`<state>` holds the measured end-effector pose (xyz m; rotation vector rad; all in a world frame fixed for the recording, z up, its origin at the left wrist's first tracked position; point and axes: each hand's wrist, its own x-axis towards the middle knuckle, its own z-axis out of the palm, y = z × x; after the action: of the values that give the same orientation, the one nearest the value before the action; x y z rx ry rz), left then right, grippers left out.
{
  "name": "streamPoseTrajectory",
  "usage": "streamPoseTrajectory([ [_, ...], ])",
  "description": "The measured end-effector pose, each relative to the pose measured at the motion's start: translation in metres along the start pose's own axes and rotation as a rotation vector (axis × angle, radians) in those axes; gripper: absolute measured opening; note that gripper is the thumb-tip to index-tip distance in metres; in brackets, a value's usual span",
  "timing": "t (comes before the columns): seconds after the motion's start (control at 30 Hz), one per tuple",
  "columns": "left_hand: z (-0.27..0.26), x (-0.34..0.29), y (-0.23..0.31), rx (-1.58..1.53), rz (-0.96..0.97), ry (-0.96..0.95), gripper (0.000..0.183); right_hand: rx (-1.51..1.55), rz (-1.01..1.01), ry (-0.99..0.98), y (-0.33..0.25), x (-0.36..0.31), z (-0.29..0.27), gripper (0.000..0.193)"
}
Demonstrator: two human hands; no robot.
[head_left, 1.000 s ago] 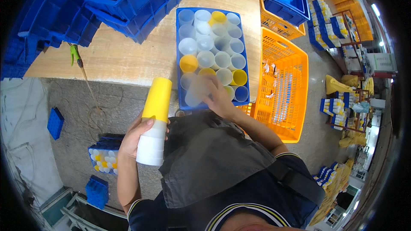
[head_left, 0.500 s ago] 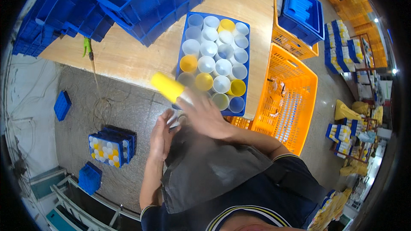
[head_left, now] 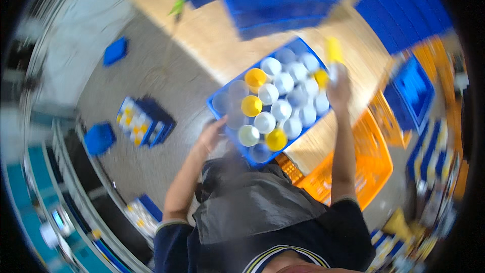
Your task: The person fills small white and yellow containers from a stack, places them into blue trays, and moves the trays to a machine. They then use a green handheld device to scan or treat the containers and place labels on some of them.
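Note:
A blue tray [head_left: 292, 144] lies on the wooden table near its edge, filled with several upright open plastic cups. Most are white or clear, like the white cup [head_left: 268, 93]; a few are yellow, like the yellow cup [head_left: 251, 106]. My left hand [head_left: 211, 135] is at the tray's near-left rim, its fingers closed over the edge, somewhat blurred. Raised by the tray's right side, my right hand [head_left: 339, 90] is closed around a yellow and white plastic tube [head_left: 334, 53], yellow end pointing away from me. Motion blur hides whether the tube is several stacked cups.
Blue bins [head_left: 283, 2] stand along the table's far side. An orange crate [head_left: 371, 156] sits beside the table at right, with a blue crate [head_left: 410, 91] beyond. On the floor at left are filled trays [head_left: 146, 121] and a blue container [head_left: 100, 138].
My view has swung, so the scene appears turned. My right hand has carried the yellow and white tube from the tray's left to its right side. My left hand has moved to the tray's rim.

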<state>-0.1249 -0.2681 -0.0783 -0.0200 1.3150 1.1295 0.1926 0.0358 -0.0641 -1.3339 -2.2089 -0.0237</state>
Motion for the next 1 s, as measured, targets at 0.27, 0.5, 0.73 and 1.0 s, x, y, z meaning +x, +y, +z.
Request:
streamPoseTrajectory([
  [0.27, -0.220, -0.109, 0.008, 0.276, 0.012, 0.518, 0.053, 0.153, 0.169, -0.384, -0.037, -0.102, 0.056, 0.089],
  [0.5, -0.375, -0.142, -0.105, -0.227, -0.077, 0.827, 0.037, -0.042, 0.086, -0.366, -0.082, -0.080, 0.094, 0.087],
  [0.73, -0.563, -0.031, -0.093, -0.820, 0.018, 1.287, 0.040, -0.219, 0.212, -0.371, -0.199, -0.081, 0.124, 0.092],
  [1.0, -0.749, 0.098, -0.073, -1.122, 0.210, 1.035, 0.073, -0.443, 0.254, -0.462, -0.182, -0.090, 0.151, 0.095],
])
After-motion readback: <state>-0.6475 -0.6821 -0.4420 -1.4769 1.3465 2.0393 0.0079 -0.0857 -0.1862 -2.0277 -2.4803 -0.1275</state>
